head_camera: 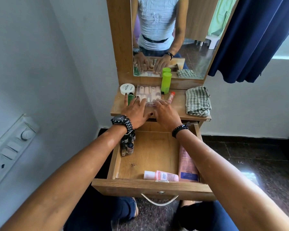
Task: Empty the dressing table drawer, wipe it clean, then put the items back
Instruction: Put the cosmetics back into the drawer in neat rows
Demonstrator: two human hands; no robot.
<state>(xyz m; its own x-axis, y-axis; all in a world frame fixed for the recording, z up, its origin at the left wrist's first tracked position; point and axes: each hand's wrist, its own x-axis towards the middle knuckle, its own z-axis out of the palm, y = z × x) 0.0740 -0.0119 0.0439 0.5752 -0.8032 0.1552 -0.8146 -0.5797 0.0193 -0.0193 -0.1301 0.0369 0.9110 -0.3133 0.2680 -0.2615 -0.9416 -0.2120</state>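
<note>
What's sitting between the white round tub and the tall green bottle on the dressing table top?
In the head view, a clear box of press-on nails lies between the white tub and the green bottle. Both hands' fingertips rest on its near edge.

**What the view hides**

The left hand (137, 112) covers the near part of the green bottle (130, 98) on the dressing table top (177, 107). The near edge of the clear nail box (148, 95) lies under the fingers of both hands, the right hand (165, 114) blurred. The left wrist hides the far bottles in the cluster (128, 145) in the drawer (150, 187). The right forearm covers the pink tube (187, 164) along its right side. Label print is too small to read.
</note>
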